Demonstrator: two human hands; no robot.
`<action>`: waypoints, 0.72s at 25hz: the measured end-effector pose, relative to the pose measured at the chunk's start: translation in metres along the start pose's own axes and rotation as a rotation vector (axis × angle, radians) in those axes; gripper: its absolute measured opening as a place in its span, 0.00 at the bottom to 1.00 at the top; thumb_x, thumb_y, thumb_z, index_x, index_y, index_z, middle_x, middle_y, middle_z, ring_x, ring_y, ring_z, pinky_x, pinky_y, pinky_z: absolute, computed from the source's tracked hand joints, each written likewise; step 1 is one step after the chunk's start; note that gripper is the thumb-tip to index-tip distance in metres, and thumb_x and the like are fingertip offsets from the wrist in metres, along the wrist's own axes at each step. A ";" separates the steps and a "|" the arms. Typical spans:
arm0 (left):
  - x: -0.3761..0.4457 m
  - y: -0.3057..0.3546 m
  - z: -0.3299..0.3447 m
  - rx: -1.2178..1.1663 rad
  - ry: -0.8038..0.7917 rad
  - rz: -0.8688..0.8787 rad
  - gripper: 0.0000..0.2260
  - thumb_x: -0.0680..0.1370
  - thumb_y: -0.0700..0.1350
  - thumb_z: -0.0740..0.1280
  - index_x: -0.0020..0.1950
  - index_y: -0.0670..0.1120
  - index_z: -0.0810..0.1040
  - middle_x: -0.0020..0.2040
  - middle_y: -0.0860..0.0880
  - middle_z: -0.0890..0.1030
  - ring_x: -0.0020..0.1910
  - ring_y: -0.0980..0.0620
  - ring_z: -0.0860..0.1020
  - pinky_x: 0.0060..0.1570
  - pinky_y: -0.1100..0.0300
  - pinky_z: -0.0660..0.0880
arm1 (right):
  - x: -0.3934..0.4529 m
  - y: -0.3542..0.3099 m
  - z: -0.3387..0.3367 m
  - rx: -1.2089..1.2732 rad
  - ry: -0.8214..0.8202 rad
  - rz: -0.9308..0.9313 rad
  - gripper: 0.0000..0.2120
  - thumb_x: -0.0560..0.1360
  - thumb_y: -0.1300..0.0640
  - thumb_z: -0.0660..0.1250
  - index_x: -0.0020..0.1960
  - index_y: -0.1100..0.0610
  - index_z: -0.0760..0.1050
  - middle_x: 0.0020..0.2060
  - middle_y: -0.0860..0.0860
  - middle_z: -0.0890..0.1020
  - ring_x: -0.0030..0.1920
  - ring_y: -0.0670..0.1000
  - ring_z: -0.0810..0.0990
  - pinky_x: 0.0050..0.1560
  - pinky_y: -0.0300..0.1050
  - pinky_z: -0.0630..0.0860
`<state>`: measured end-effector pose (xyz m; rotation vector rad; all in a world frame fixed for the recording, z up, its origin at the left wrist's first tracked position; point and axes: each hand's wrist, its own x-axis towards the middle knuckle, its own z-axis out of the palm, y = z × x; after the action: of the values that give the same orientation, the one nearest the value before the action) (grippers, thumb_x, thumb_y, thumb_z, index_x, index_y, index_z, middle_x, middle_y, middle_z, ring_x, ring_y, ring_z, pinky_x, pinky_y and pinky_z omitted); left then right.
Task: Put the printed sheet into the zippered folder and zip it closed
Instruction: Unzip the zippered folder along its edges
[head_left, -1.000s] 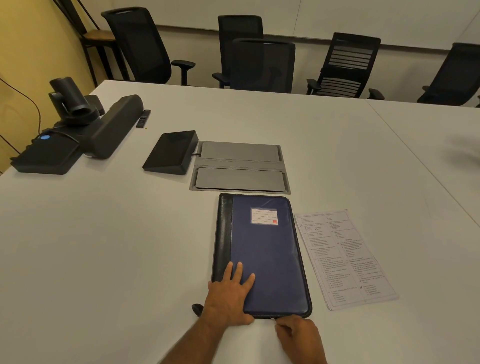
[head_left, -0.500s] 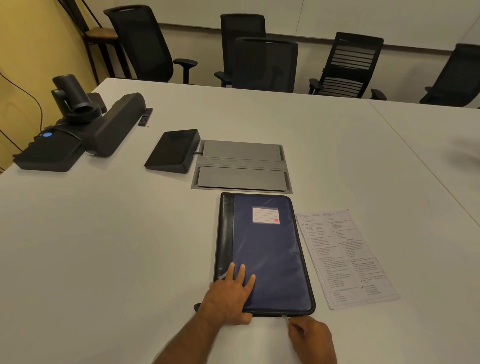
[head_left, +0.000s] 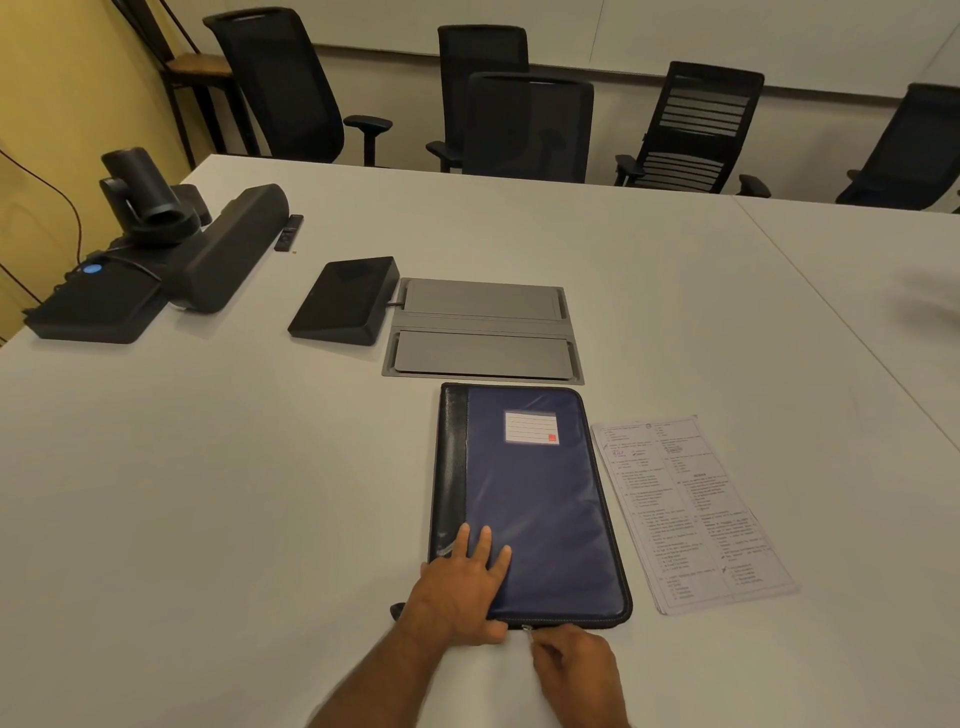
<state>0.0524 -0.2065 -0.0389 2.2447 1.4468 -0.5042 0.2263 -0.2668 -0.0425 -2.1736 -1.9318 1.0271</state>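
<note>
A dark blue zippered folder (head_left: 535, 499) with a black spine and a white label lies flat and closed on the white table (head_left: 208, 493). My left hand (head_left: 460, 592) presses flat on its near left corner, fingers spread. At the folder's near edge my right hand (head_left: 574, 665) pinches the small metal zipper pull (head_left: 527, 629). The printed sheet (head_left: 691, 514) lies on the table just right of the folder, apart from both hands.
Beyond the folder sits a grey cable hatch (head_left: 483, 332) set in the table, with a black tablet console (head_left: 345, 301) to its left. A camera and speaker bar (head_left: 156, 249) stand at far left beside a small remote (head_left: 288, 232). Black office chairs (head_left: 524, 124) line the far side.
My right hand shifted a little right along the folder's near edge, then back left to the zipper pull. My left hand stays pressed on the folder.
</note>
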 end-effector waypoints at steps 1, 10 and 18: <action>0.000 0.000 0.000 -0.002 0.001 0.000 0.43 0.75 0.65 0.63 0.79 0.51 0.43 0.80 0.43 0.42 0.78 0.36 0.43 0.70 0.37 0.64 | -0.001 -0.005 0.002 0.003 0.020 -0.012 0.14 0.77 0.50 0.63 0.59 0.50 0.80 0.57 0.48 0.82 0.56 0.49 0.80 0.60 0.36 0.71; -0.021 0.003 0.009 -0.106 0.172 -0.102 0.38 0.71 0.67 0.67 0.75 0.53 0.57 0.77 0.47 0.57 0.75 0.42 0.57 0.69 0.43 0.65 | -0.008 -0.016 0.004 0.149 0.014 0.044 0.13 0.71 0.55 0.72 0.35 0.38 0.76 0.31 0.35 0.77 0.33 0.39 0.79 0.39 0.20 0.70; -0.035 0.013 0.029 -0.358 0.035 -0.148 0.24 0.72 0.67 0.65 0.56 0.50 0.81 0.52 0.50 0.83 0.50 0.51 0.79 0.55 0.57 0.77 | -0.005 -0.019 0.009 0.324 -0.005 0.126 0.08 0.70 0.54 0.73 0.37 0.43 0.79 0.33 0.40 0.82 0.37 0.40 0.80 0.38 0.24 0.69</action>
<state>0.0488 -0.2537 -0.0436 1.8845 1.5863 -0.2273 0.2055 -0.2711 -0.0390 -2.1269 -1.5171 1.2636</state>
